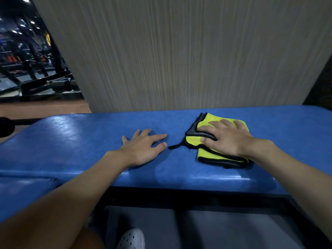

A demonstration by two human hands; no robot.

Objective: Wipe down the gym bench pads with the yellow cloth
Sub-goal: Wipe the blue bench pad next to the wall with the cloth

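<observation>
On the blue padded vinyl gym bench pad (pixel 71 141), the folded yellow microfibre cloth w/ black edging (pixel 210 155) lay right of centre. R hand (pixel 228 139) pressed flat on it, fingers spread and straight. L hand (pixel 142 148) rested palm-down on bare pad just beside the cloth, fingers splayed, holding nothing. Grey wood-grain wall panel (pixel 179 51) stood behind.

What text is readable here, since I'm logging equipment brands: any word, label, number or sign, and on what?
None readable: the blue bench pad, yellow cloth, grey wall panel and white shoe show no print or label.
Gym machines at the far left: too dark and blurred to tell.
</observation>
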